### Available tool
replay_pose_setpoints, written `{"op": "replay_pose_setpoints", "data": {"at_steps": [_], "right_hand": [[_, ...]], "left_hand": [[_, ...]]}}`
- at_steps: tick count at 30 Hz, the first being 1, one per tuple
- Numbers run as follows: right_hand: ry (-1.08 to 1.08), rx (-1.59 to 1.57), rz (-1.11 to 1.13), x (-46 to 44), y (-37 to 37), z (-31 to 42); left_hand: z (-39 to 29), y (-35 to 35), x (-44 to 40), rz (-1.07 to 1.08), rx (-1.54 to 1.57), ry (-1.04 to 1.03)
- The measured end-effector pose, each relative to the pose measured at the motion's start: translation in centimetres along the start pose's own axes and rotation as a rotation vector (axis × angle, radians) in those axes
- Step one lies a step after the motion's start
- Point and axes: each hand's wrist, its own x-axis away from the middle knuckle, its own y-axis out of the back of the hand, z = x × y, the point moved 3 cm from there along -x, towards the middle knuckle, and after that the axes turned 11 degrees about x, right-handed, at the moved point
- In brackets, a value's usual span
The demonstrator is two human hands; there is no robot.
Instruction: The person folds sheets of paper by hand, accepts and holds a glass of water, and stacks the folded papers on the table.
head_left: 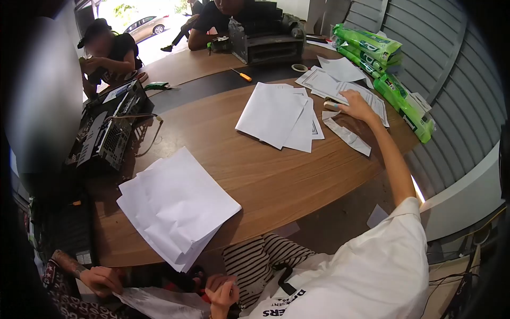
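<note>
My right hand (357, 105) stretches out to the far right of the table, its fingers round a small pale object (330, 106) beside printed sheets (366, 92). Just below it lies a crumpled white strip (348, 136). At the bottom, below the table edge, my left hand (222, 295) is closed, its fingers curled in; what they hold is hidden. Close to it runs a thin whitish sheet (162, 302), whose other end is at a co-worker's hand (101, 279). A stack of white paper (178, 204) lies at the near left, and more sheets (275, 112) lie mid-table.
An opened metal device (109, 127) with a cable stands on the left. Beyond are an orange screwdriver (244, 76), a tape roll (299, 68) and a dark machine (265, 40). Green packs (405, 103) line the right edge. People (109, 50) are across the table.
</note>
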Motion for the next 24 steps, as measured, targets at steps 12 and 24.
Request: {"op": "replay_pose_setpoints", "data": {"at_steps": [12, 24], "right_hand": [[0.052, -0.58, -0.046, -10.1, 4.0, 17.0], [1.216, -0.507, -0.248, -7.7, 7.8, 55.9]], "left_hand": [[-1.4, 0.7, 0.4, -0.023, -0.136, -0.014], [-5.1, -2.3, 2.8, -0.028, -0.111, 0.161]]}}
